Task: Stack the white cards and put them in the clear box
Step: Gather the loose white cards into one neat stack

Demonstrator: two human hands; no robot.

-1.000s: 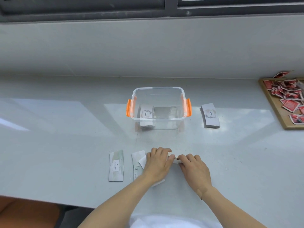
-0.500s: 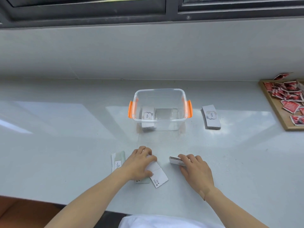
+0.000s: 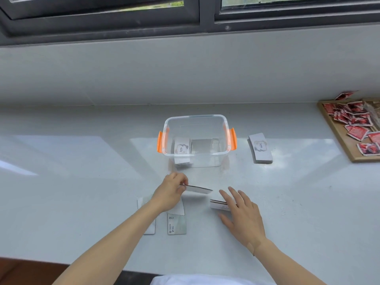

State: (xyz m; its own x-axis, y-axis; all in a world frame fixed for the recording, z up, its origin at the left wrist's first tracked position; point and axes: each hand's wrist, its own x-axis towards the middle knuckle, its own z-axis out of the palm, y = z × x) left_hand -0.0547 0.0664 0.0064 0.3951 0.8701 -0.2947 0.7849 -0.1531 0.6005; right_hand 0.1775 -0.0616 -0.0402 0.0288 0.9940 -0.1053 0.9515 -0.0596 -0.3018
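Stacking under way: left hand point(image 3: 170, 192) pinches one card point(image 3: 198, 189) clear of the counter; right hand point(image 3: 241, 212), fingers spread, steadies the stack point(image 3: 218, 204). Next: lay card squarely atop.

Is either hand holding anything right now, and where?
Left hand pinches a white card by its left end. Right hand rests on a small stack.

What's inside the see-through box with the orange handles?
Inside the clear plastic box with orange handles a stack of white cards with "love" on top sits at its left. Beside it lies something flat and grey; what that is cannot be told through the glare.
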